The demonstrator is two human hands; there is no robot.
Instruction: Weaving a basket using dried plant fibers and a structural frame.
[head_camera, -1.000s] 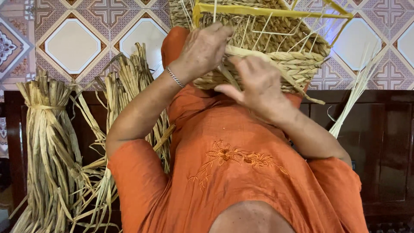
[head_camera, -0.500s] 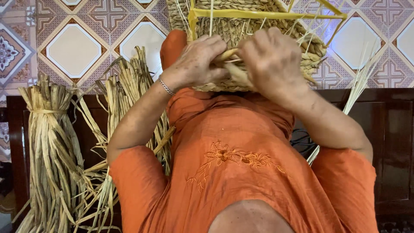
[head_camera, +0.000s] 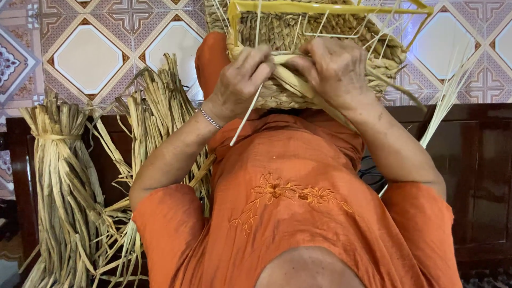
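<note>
On the far left I see a tied bundle of dried rush [head_camera: 61,186] standing against the dark wooden bench [head_camera: 480,176], and beside it a looser sheaf of rush strands [head_camera: 154,122] fanning out over the patterned floor tiles [head_camera: 88,53].

The left hand [head_camera: 240,82], with a thin bracelet [head_camera: 210,118] at its wrist, has moved in since half a second ago: its fingers are now curled tight over the flat rush strand [head_camera: 290,80] at the near rim of the half-woven basket [head_camera: 298,34], and a pale thin stake [head_camera: 246,116] pokes down from under them. A second ago this hand sat higher on the weave and the two hands were apart; now they are almost touching, so I judge the strand is being pressed down and tucked against the last woven row.

The basket rests on the lap of the orange tunic [head_camera: 298,208], built round a yellow wire frame [head_camera: 330,8] with loose stakes sticking up.

The right hand [head_camera: 333,69] has come down off the wall and now pinches the same strand, its grip closed narrowly. More thin stakes [head_camera: 448,101] trail off to the right.
</note>
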